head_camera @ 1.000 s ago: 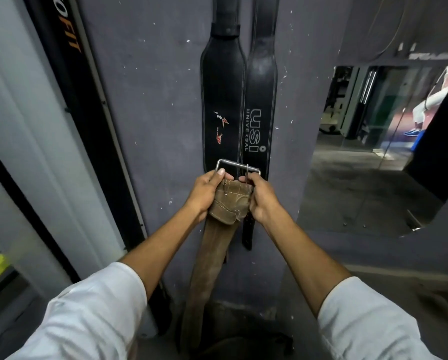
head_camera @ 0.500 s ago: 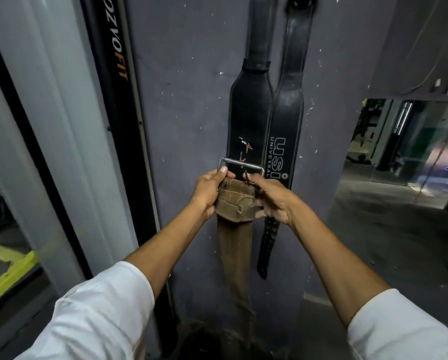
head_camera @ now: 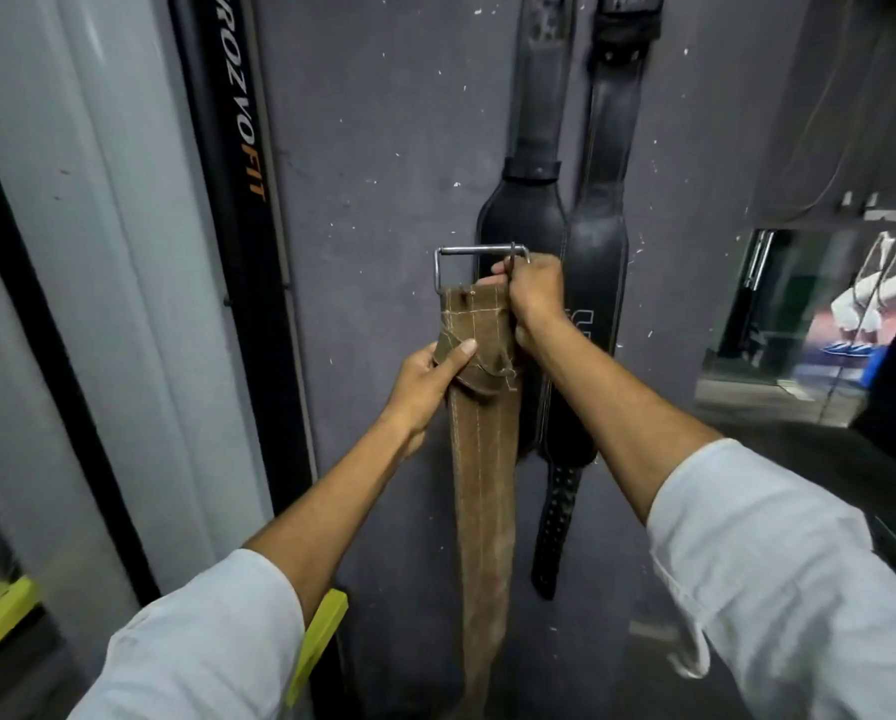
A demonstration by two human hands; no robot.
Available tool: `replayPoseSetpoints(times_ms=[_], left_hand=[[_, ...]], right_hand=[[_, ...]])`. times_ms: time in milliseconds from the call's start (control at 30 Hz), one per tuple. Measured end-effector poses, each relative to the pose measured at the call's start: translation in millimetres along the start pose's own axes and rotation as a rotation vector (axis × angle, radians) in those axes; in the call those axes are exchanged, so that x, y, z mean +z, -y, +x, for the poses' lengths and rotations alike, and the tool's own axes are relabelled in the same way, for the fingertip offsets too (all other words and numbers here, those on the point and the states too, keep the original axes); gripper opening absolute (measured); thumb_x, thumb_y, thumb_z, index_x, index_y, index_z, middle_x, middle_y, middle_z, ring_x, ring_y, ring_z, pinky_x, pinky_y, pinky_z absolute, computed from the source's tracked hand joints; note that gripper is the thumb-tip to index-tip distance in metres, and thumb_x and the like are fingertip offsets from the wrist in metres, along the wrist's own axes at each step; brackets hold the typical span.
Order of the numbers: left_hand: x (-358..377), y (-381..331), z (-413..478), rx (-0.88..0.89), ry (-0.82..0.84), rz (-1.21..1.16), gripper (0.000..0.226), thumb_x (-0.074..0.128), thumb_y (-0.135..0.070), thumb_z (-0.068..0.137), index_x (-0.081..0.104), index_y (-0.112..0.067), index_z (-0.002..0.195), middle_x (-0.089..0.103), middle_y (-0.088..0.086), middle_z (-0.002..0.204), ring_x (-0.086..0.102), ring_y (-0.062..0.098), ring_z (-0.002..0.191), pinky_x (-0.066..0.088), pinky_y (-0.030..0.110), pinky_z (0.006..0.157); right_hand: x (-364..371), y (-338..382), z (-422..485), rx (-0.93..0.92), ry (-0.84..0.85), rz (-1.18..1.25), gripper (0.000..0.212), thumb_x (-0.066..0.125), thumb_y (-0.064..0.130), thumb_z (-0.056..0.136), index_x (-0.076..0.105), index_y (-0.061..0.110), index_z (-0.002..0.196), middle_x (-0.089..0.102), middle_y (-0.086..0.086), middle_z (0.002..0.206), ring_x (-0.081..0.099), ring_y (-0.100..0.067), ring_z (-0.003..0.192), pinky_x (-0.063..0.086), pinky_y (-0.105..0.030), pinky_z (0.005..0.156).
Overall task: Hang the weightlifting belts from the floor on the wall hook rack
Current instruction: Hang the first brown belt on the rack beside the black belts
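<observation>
A brown suede weightlifting belt (head_camera: 482,480) hangs straight down in front of the grey wall, its steel buckle (head_camera: 479,254) at the top. My right hand (head_camera: 534,298) grips the buckle's right side and prong. My left hand (head_camera: 430,379) pinches the folded, stitched end of the same belt just below the buckle. Behind it two black belts hang side by side on the wall: a wide one (head_camera: 523,220) on the left and one with white lettering (head_camera: 599,252) on the right. The hook rack is out of frame above.
A black upright panel with "FIT" lettering (head_camera: 238,163) and a pale column (head_camera: 97,252) stand to the left. A yellow bar (head_camera: 315,646) shows low down. A mirror (head_camera: 809,324) on the right reflects the gym floor.
The brown belt has been raised higher against the wall. My left hand slid from the buckle's left corner down to the folded end; my right hand stays at the buckle.
</observation>
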State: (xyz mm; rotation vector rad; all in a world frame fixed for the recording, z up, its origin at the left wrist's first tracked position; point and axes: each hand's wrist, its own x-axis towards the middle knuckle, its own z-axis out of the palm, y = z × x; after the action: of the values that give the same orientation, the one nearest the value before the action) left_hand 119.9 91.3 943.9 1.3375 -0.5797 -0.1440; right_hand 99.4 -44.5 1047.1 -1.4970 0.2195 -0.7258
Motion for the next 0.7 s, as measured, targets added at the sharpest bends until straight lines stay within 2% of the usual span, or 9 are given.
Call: replayPoseSetpoints(times_ms=[67,167,233,267,367,467,533,600,700], left_hand=[[-9,-6,10,0.058,-0.071,-0.014,0.031,0.066,-0.033,0.093,0.07,-0.012,0.116,0.076,0.009,0.11,0.073,0.024,0.104,0.056,0.044,0.096],[-28,-33,32,0.108,-0.128,-0.062,0.03,0.065,-0.027,0.095,0.069,-0.008,0.117,0.077,0.009,0.106,0.074,0.021,0.099,0.058,0.034,0.089],[-40,-49,47,0.116,-0.112,-0.054,0.031,0.065,-0.026,0.095,0.068,-0.006,0.118,0.077,0.008,0.104,0.074,0.019,0.097,0.058,0.031,0.088],[-45,-57,53,0.121,-0.091,-0.041,0.031,0.065,-0.026,0.095,0.068,-0.006,0.119,0.077,0.009,0.105,0.074,0.02,0.098,0.057,0.034,0.092],[-49,-76,68,0.149,-0.061,-0.074,0.033,0.066,-0.025,0.094,0.068,-0.004,0.119,0.076,0.014,0.109,0.073,0.026,0.104,0.055,0.04,0.098],[-56,-84,72,0.188,-0.033,-0.161,0.032,0.07,-0.019,0.091,0.065,-0.007,0.12,0.074,0.015,0.115,0.071,0.024,0.106,0.056,0.038,0.096],[-64,-73,65,0.152,-0.009,-0.085,0.033,0.074,-0.011,0.086,0.063,-0.014,0.117,0.073,0.012,0.119,0.07,0.024,0.11,0.055,0.038,0.098],[-69,-45,50,0.072,0.026,0.031,0.036,0.073,-0.001,0.085,0.063,-0.016,0.116,0.072,0.009,0.121,0.069,0.022,0.112,0.057,0.031,0.094],[-75,3,30,0.006,0.049,0.076,0.037,0.065,0.009,0.087,0.062,-0.004,0.122,0.072,0.015,0.118,0.071,0.023,0.105,0.059,0.025,0.086]], right_hand=[[16,11,1,-0.037,0.023,0.031,0.026,0.041,0.013,0.104,0.065,0.004,0.099,0.075,-0.014,0.078,0.07,-0.023,0.066,0.06,-0.041,0.072],[22,21,-1,-0.031,0.224,0.188,0.029,0.044,0.025,0.101,0.064,0.007,0.111,0.07,-0.013,0.092,0.066,-0.022,0.078,0.056,-0.036,0.076],[18,16,-3,-0.063,0.349,0.094,0.024,0.052,0.03,0.098,0.064,0.012,0.109,0.068,-0.009,0.096,0.065,-0.022,0.086,0.053,-0.036,0.081],[19,14,-3,-0.098,0.37,-0.008,0.02,0.058,0.026,0.098,0.065,0.011,0.109,0.072,-0.008,0.098,0.068,-0.02,0.087,0.054,-0.033,0.081],[32,17,4,-0.19,0.303,-0.054,0.018,0.068,0.008,0.094,0.07,0.003,0.111,0.077,-0.009,0.1,0.074,-0.016,0.085,0.058,-0.027,0.078],[50,40,27,-0.239,0.265,-0.036,0.017,0.069,0.006,0.092,0.072,0.004,0.109,0.078,-0.008,0.1,0.075,-0.018,0.088,0.06,-0.033,0.084],[57,68,45,-0.269,0.232,-0.004,0.02,0.068,0.004,0.092,0.072,0.003,0.111,0.078,-0.01,0.105,0.075,-0.022,0.092,0.061,-0.036,0.088],[59,105,62,-0.301,0.206,0.034,0.018,0.066,0.002,0.093,0.071,0.001,0.11,0.077,-0.009,0.099,0.075,-0.017,0.081,0.061,-0.028,0.075],[61,163,81,-0.344,0.174,0.031,0.008,0.067,0.004,0.093,0.071,0.012,0.095,0.076,0.004,0.078,0.073,-0.006,0.062,0.053,-0.019,0.053]])
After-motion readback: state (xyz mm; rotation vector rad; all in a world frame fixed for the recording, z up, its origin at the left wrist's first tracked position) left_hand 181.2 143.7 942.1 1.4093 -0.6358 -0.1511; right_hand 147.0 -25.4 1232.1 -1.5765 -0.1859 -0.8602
